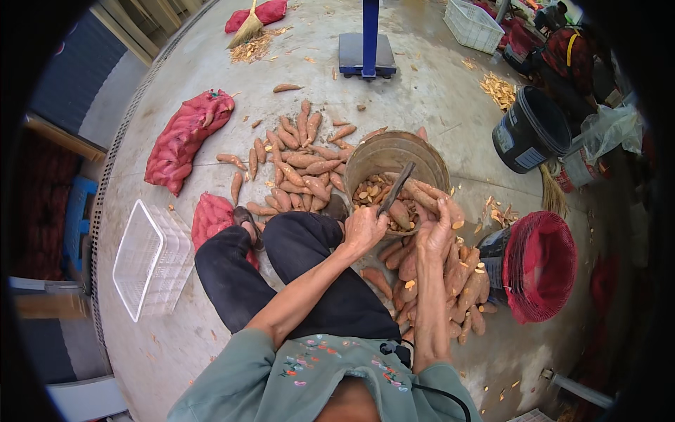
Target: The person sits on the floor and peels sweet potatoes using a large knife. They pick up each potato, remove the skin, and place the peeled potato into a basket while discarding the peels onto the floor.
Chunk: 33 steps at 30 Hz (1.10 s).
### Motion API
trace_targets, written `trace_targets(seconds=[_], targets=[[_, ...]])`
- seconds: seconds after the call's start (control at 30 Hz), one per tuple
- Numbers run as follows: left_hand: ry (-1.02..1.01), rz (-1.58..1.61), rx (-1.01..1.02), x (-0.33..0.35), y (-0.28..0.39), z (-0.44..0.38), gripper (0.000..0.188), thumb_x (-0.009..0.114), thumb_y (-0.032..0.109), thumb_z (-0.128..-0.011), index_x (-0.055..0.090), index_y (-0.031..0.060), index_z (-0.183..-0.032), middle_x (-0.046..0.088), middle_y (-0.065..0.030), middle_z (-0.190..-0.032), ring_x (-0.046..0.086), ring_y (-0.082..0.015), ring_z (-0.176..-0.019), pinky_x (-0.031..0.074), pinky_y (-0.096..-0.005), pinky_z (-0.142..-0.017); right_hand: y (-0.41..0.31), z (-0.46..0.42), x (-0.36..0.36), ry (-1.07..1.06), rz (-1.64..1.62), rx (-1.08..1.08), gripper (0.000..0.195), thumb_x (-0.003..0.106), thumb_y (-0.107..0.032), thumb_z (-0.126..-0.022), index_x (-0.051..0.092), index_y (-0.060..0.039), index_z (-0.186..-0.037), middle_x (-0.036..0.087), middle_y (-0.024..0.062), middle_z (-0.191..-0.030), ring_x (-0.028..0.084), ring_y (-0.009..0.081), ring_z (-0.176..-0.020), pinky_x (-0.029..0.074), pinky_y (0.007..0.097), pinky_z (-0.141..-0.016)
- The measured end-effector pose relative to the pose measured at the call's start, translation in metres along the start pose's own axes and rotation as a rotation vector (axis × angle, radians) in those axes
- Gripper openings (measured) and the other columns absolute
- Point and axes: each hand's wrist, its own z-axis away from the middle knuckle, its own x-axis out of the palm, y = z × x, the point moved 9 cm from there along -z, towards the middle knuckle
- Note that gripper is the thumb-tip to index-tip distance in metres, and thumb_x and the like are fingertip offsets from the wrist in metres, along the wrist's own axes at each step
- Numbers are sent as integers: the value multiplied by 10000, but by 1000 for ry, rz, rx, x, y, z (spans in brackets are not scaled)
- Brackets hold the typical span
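Observation:
My left hand [365, 228] grips a dark-bladed knife [396, 189], its blade pointing up and away over a bucket [393, 141]. In my right hand [435, 231] is a long sweet potato [424, 194], held above the bucket's right rim close to the blade. Cut sweet potato pieces and ends [372, 190] lie inside the bucket. Below my right wrist, a heap of sweet potatoes [464, 285] with several trimmed pale ends rests on the floor. More whole sweet potatoes [300, 169] are spread on the concrete left of the bucket.
Filled red mesh sacks [187, 142] and a white plastic crate [158, 264] stand left. A blue platform scale [367, 53] is ahead. To the right are a black bucket [530, 129] and a bucket lined with red mesh [543, 269]. Another person [567, 63] is at far right.

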Motion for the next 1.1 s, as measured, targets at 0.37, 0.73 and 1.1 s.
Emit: trace_targets(seconds=[0.37, 0.73, 1.1], targets=[[-189, 939, -737, 39, -73, 20, 197, 521, 124, -755, 511, -34, -637, 465, -86, -471, 390, -170, -306, 352, -283, -291, -15, -13, -59, 75, 134, 59, 278, 628, -152, -770, 531, -11, -989, 553, 120, -961, 583, 244, -847, 543, 403, -727], [-235, 882, -778, 36, -79, 25, 192, 531, 143, -795, 528, -27, -707, 473, -67, -488, 404, -147, -300, 359, -260, -283, -192, 11, -225, 475, 1886, -251, 514, 671, -271, -584, 576, 5, -1007, 625, 185, -925, 611, 313, -823, 473, 382, -726], [-257, 928, -781, 39, -80, 26, 180, 518, 136, -764, 529, -31, -698, 468, -67, -486, 403, -150, -318, 358, -260, -305, -91, 12, -186, 93, 1905, -48, 498, 656, -220, -580, 577, 18, -1010, 615, 247, -827, 595, 392, -805, 467, 428, -715]])
